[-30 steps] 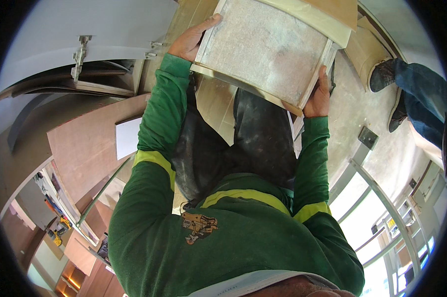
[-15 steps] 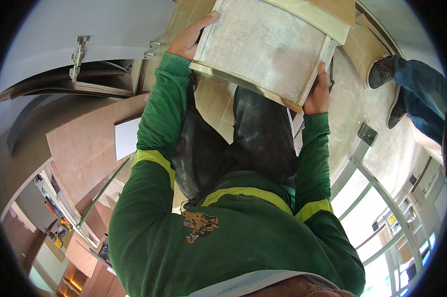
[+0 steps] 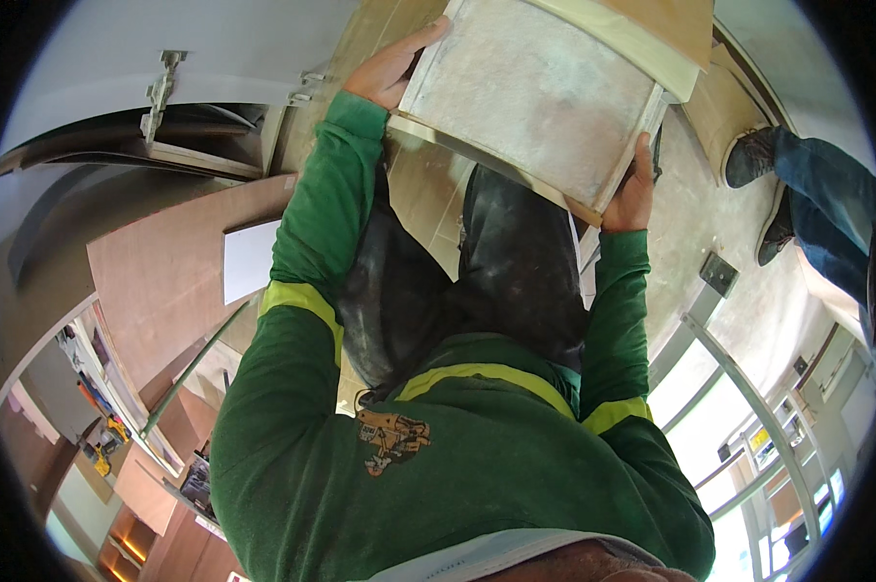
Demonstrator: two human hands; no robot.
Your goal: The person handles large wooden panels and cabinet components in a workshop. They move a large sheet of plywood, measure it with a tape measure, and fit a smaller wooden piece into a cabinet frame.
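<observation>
Both hands hold a shallow wooden drawer (image 3: 540, 92) out in front of me, tilted, with its dusty whitish panel facing up. A pale cream strip and a tan board (image 3: 666, 24) run along its far edge. My left hand (image 3: 391, 68) grips the left side, thumb along the upper rim and the other fingers mostly hidden. On the right, my right hand (image 3: 632, 189) is closed round the near right corner, its thumb up along the side. The drawer's near rim hangs above my knees.
Another person's shoes and jeans (image 3: 826, 184) are at the right. A cabinet door with a metal hinge (image 3: 162, 97) stands at the upper left. Beneath it lean a brown wood panel (image 3: 157, 272) and a white board (image 3: 249, 262). A yellow power drill (image 3: 98, 456) lies lower left; a metal railing (image 3: 758, 398) curves at lower right.
The drawer and both my hands have shifted slightly to the right in the picture. My grip on it looks the same.
</observation>
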